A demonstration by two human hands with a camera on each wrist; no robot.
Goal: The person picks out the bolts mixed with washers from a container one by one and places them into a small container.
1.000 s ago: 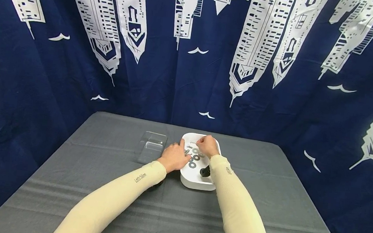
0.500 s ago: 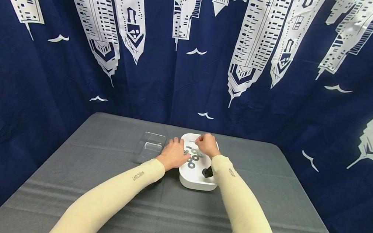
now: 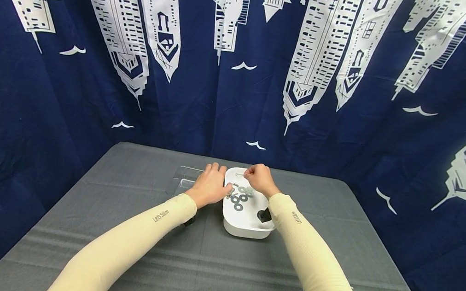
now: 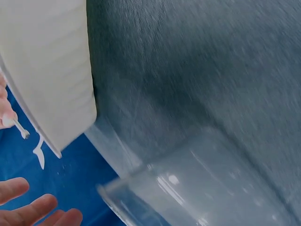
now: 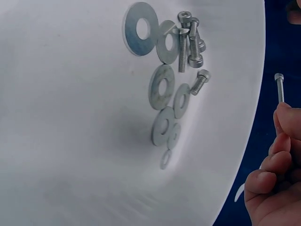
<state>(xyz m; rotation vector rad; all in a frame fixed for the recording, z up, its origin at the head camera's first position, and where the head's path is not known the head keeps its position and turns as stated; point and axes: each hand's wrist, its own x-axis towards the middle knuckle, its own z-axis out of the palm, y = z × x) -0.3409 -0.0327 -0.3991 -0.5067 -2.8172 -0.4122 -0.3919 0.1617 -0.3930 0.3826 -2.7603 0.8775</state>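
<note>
My right hand is over the far end of a white tray. Thumb and fingers pinch a small socket head screw, its head pointing away from the fingertips. In the tray lie several flat washers of different sizes, and beside them a small heap of socket head screws. At the tray's left side is my left hand, fingers extended and holding nothing. In the head view it overlaps a clear plastic container; its fingertips show apart from that container in the left wrist view.
A grey cloth covers the table. Behind it hangs a dark blue curtain with white buildings printed on it. A black wrist camera shows under the right wrist, over the tray's near end.
My left hand has drawn left, from over the tray's washers and screws to beside the rim, over the clear container. The right hand keeps its pinch on the screw and has hardly moved.
</note>
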